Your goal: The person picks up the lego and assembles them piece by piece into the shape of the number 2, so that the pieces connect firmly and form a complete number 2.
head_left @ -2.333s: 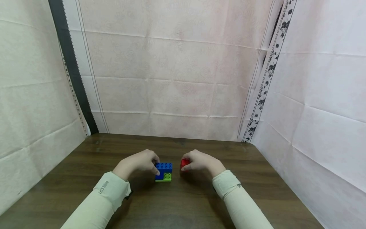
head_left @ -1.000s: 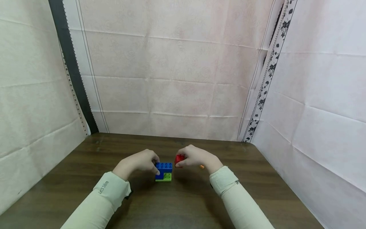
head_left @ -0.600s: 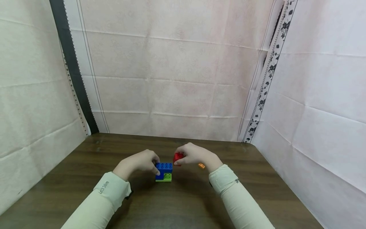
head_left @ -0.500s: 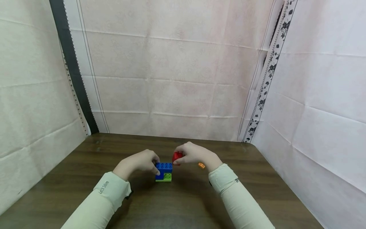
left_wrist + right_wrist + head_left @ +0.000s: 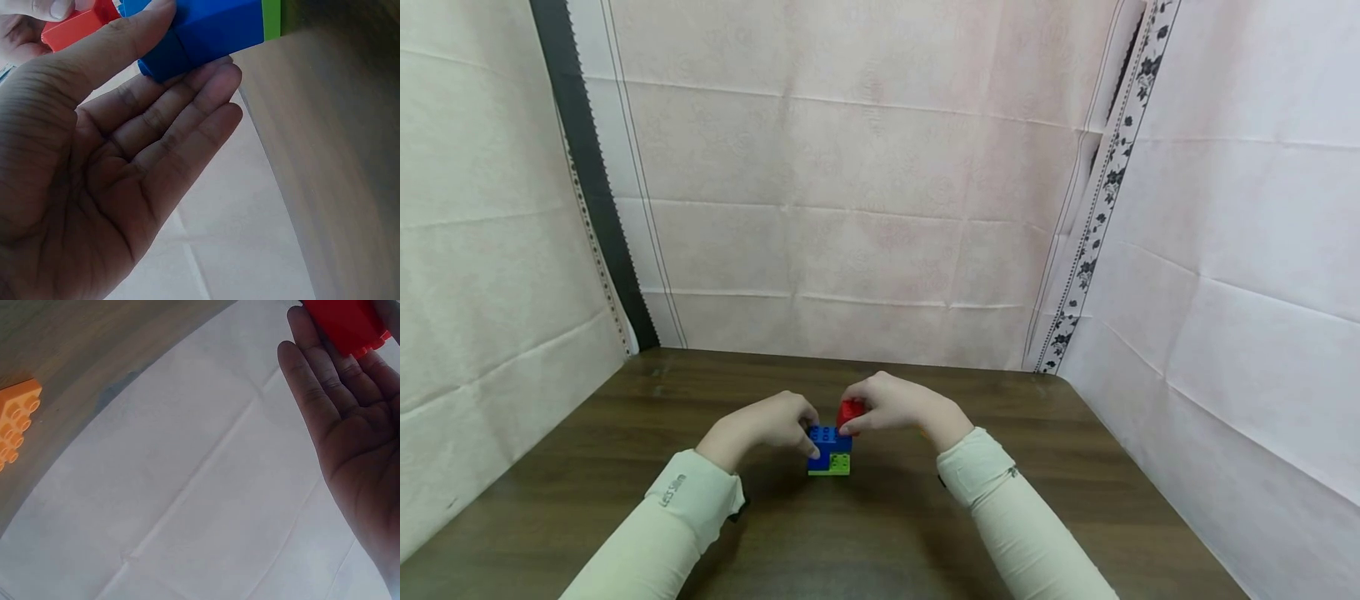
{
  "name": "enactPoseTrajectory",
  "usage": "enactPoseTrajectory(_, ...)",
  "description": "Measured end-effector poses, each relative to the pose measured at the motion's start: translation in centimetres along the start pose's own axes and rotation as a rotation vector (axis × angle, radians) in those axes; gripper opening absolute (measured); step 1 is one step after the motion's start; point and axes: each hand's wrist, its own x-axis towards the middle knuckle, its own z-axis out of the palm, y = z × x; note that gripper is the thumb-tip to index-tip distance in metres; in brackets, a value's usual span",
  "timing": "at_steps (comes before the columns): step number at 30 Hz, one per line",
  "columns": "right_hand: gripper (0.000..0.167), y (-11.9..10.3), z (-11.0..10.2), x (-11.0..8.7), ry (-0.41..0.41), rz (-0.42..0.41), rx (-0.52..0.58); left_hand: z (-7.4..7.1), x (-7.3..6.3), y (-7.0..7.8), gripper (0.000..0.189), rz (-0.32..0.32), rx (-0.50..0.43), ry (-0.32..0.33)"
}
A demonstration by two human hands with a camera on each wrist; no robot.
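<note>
While the right hand point(image 5: 898, 404) all but hides an orange brick point(image 5: 17, 419) from me, a wood-grain table point(image 5: 865, 542) spans the lower frame under creased cloth walls point(image 5: 880, 208). At lower centre, that hand grips a red block point(image 5: 848, 412) right by the top of a boxy, studded blue-and-green stack point(image 5: 837, 447), which the left hand point(image 5: 775, 423) pinches.

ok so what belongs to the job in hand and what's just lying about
In the job:
blue-and-green studded plastic block stack, held by the left hand
red studded plastic brick, held by the right hand

Lying about, seemingly:
orange studded plastic brick, untouched on the brown wooden table
</note>
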Motion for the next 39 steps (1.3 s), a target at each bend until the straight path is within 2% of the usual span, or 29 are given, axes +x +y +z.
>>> enactPoseTrajectory(19,0.033,-0.1,1.0,0.9,-0.031,0.011,-0.001,0.1,0.3,-0.3,0.043,0.009,-0.01,-0.003)
enactPoseTrajectory(28,0.032,0.0,1.2,1.1,-0.035,0.006,-0.011,0.2,0.3,-0.4,0.044,0.01,-0.005,0.0)
enactPoseTrajectory(35,0.039,-0.1,1.2,1.2,-0.032,0.012,-0.023,0.2,0.4,-0.4,0.043,0.013,-0.005,-0.001)
enactPoseTrajectory(39,0.036,0.0,1.3,1.3,-0.026,0.024,-0.021,0.2,0.4,-0.4,0.043,0.016,-0.003,-0.002)
